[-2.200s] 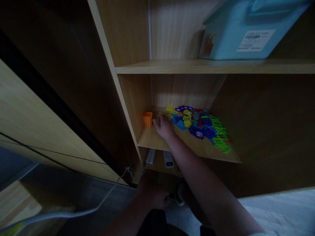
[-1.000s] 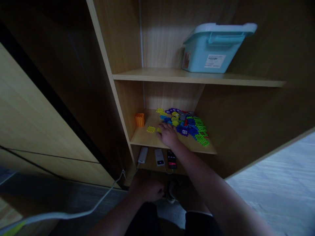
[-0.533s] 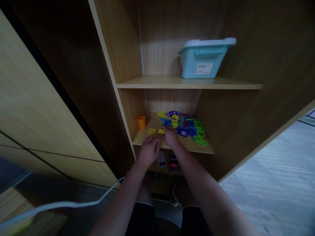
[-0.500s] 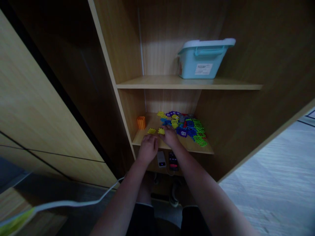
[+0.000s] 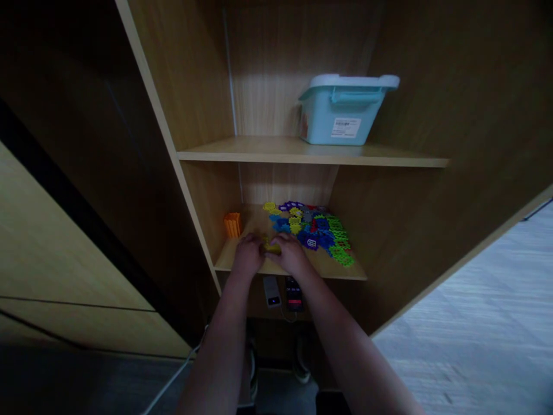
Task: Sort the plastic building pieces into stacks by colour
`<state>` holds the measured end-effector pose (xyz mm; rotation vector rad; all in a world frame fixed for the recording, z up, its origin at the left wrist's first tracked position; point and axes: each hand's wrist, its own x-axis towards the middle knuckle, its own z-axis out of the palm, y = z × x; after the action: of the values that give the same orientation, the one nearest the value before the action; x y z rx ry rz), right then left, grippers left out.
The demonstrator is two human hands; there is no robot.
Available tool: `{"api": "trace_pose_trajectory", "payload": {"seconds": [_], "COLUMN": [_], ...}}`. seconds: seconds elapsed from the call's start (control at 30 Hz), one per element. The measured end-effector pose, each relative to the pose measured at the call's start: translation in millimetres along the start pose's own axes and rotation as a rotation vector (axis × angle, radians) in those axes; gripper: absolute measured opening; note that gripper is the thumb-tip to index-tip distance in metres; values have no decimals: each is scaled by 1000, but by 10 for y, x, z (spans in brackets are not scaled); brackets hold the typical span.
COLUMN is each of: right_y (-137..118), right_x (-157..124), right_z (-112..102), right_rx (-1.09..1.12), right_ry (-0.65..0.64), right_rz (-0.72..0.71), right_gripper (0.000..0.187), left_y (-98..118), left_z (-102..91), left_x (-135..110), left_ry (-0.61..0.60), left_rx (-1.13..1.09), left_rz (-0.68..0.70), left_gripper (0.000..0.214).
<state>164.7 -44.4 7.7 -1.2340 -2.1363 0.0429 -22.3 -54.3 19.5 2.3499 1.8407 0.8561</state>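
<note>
My left hand (image 5: 249, 252) and my right hand (image 5: 288, 251) meet low over the front of the lower shelf (image 5: 341, 273). Between them are yellow toothed plastic pieces (image 5: 271, 248), partly covered by my fingers. Both hands are closed on these pieces, one from each side; whether the pieces are joined cannot be made out. Right behind my right hand spreads a flat pile of blue, purple, yellow, red and grey pieces (image 5: 322, 237). Green pieces (image 5: 340, 236) lie along its right side. An upright orange stack (image 5: 232, 225) of similar pieces stands left of my left hand.
On the shelf above sits a light blue bin (image 5: 341, 118) with a white lid. Below the lower shelf's front edge lie a grey power bank (image 5: 272, 291) and a lit phone (image 5: 294, 295) with a cable. Wooden cabinet walls (image 5: 389, 242) close in both sides.
The two yellow pieces that lay apart on the shelf are now between my hands. My right hand came left, away from the pile, to my left hand. The view has shifted slightly.
</note>
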Motion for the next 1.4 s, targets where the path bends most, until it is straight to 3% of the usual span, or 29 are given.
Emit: {"api": "trace_pose_trajectory", "payload": {"seconds": [0.2,0.3,0.4,0.47,0.7,0.93,1.4], "right_y": [124,242,353,402,402,322,323], "right_x": [-164,-216,-254,-273,-233,-136,-205], "right_z": [-119,-195,-277,-315,-287,-270,-284], "right_rx": [16,125,217,269,375,371,411], "right_ry": [-33,-89,-101,-89,37,-37,-96], "right_rz": [110,120,150,172,254,189,194], "right_gripper": [28,23,21,22,30,28,20], "left_y": [-180,-233,-273,-295,-276,-297,-293], "left_z": [34,75,59,17,-18,-47,-84], "left_x": [90,102,123,143,185,146,135], "left_ry": [-6,19,-47,-92,-209,-219,-267], "left_rx": [-166,-223,-347,-416,-535,-623,-642], "left_rz": [184,194,230,222,86,82,97], "left_gripper": [21,15,13,12,38,52,21]}}
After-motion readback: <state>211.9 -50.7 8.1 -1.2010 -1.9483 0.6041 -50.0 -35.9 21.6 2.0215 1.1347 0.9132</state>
